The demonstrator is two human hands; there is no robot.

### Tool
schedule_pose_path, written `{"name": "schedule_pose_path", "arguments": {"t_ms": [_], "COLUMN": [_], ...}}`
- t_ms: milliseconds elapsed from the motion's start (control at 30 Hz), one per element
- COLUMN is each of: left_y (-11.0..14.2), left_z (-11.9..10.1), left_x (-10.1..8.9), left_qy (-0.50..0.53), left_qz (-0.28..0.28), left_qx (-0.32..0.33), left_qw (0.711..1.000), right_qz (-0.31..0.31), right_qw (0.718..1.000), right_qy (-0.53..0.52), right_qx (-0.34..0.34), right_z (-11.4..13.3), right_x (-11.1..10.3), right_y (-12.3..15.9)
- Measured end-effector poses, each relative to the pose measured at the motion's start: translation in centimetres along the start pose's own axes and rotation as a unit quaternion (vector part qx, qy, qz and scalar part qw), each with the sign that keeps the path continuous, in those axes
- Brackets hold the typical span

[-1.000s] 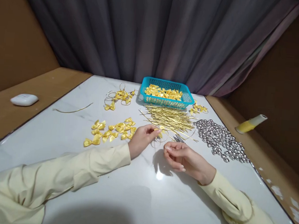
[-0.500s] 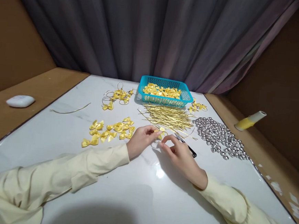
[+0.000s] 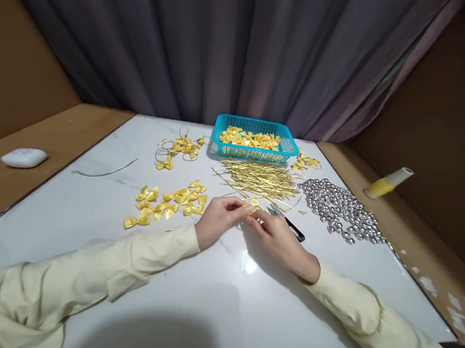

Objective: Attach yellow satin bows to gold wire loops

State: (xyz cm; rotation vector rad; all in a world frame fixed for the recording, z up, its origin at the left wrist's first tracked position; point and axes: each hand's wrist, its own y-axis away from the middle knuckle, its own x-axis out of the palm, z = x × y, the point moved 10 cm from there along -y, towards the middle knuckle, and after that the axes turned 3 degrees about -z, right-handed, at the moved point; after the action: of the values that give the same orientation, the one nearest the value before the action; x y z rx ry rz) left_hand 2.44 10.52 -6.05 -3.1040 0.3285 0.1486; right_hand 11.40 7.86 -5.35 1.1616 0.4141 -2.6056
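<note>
In the head view my left hand pinches a yellow ribbon bow between thumb and fingertips, above the white table. My right hand meets it from the right, thumb and index finger closed at the bow's lower side. A thin cord seems to run there, but the fingertips hide most of it. Just beyond the right hand lie black-handled scissors, partly covered by it. Loose yellow bows lie left of my left hand. Behind both hands is a pile of gold cords.
A blue basket of yellow bows stands at the back. Bows with cord loops lie left of it, more bows right. Silver beads spread at right. A single cord, white case and yellow thread cone lie outward.
My right fingertips have moved up and left against the bow, closing the small gap to my left fingers. The view has shifted slightly.
</note>
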Motion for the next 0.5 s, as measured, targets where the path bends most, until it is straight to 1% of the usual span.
{"name": "schedule_pose_path", "arguments": {"t_ms": [100,267,333,400,500], "left_y": [0.0,0.0,-0.1,-0.1,-0.1], "left_z": [-0.2,-0.1,0.0,0.4,1.3], "left_x": [-0.1,-0.1,-0.1,-0.1,0.0], "left_qy": [0.007,0.018,0.028,0.041,0.07], "left_qz": [-0.005,0.0,-0.001,-0.002,-0.003], "left_qx": [0.002,0.006,0.001,-0.009,-0.045], "left_qw": [1.0,1.0,1.0,0.999,0.997], "right_qz": [-0.004,-0.011,-0.008,-0.006,-0.005], "right_qw": [0.999,0.999,0.999,0.998,0.994], "right_qy": [-0.04,-0.03,-0.041,-0.067,-0.105], "right_qx": [-0.001,-0.006,-0.002,0.004,0.009], "right_z": [0.0,0.2,0.1,0.1,0.0], "right_x": [-0.1,-0.2,-0.1,-0.1,-0.1], "right_y": [-0.1,-0.2,-0.3,-0.3,-0.4]}}
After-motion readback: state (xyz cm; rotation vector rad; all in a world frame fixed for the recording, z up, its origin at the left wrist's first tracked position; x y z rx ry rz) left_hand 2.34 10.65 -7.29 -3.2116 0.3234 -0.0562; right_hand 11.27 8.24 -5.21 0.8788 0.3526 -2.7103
